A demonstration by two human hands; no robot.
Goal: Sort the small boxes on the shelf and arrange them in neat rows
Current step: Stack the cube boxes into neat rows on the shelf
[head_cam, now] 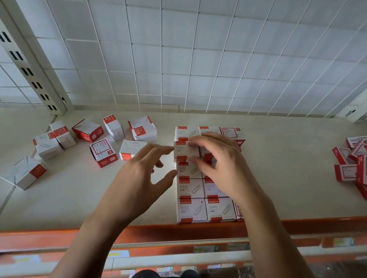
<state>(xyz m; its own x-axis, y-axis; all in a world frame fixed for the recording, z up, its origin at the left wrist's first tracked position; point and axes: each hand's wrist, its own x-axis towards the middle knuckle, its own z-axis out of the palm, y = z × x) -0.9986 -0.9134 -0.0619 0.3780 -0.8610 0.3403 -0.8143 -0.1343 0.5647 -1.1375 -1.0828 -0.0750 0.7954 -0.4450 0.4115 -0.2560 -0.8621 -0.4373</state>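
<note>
White wire-grid back panel [186, 50] and a slotted upright [18, 58] stand behind a pale shelf [286, 170] with an orange front lip [170, 228]. Task looks roughly half done. A block of boxes [194, 208] sits mid-shelf, two tidy columns running from the front edge toward the back, labels up, sides touching; a third column on the right looks started but is mostly hidden by the right arm. Left to do: about nine loose boxes [103, 154] scattered over the left half, tipped at all angles, some on their sides, one near the front-left well apart from the rest. A pile of flatter boxes [362, 167] at the right edge is jumbled too. Current step, by my read: seating one more box in the left column. That box [185, 150] is near the back end of the block, apparently resting on or just above the row. The right hand [222, 164] grips it, fingers curled over its far top edge, thumb on the near side. The left hand [139, 177] is spread and relaxed, holding nothing, fingertips just beside the box's left face; contact cannot be told. Box looks slightly skewed against the row, so it likely needs squaring.
</note>
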